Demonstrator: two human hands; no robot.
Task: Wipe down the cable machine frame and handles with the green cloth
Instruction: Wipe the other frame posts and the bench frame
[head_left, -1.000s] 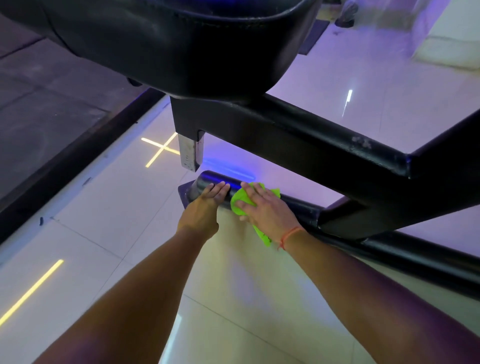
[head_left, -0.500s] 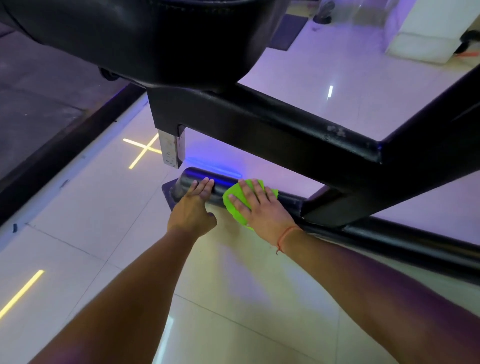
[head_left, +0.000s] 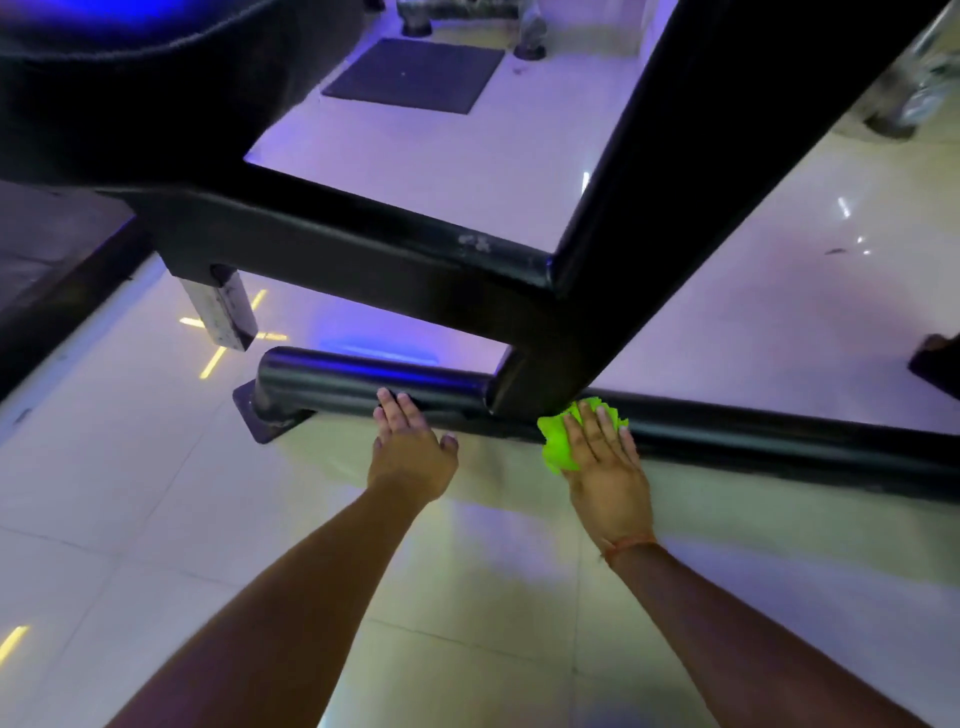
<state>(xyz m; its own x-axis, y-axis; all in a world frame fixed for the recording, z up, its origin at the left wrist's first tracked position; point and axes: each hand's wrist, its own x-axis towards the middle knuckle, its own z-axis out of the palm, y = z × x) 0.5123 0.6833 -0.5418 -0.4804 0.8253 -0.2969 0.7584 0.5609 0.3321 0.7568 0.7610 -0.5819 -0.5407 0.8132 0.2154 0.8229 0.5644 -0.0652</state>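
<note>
A black round base tube (head_left: 753, 439) of the machine frame lies along the tiled floor. A square black beam (head_left: 363, 249) crosses above it and meets a slanted upright (head_left: 675, 156). My right hand (head_left: 605, 467) presses the bright green cloth (head_left: 556, 447) flat against the tube, just right of where the upright's foot joins it. My left hand (head_left: 410, 452) rests bare on the tube further left, fingers spread over its top. The cloth is mostly hidden under my palm.
A black padded seat (head_left: 130, 78) overhangs the top left. The tube's left end sits on a bolted floor plate (head_left: 262, 415). A dark mat (head_left: 415, 75) lies on the floor behind. Glossy tiles stretch toward me below the tube.
My right hand has slid the cloth rightward along the base tube, from near its left end to past the upright's foot. My left hand also shifted right along the tube.
</note>
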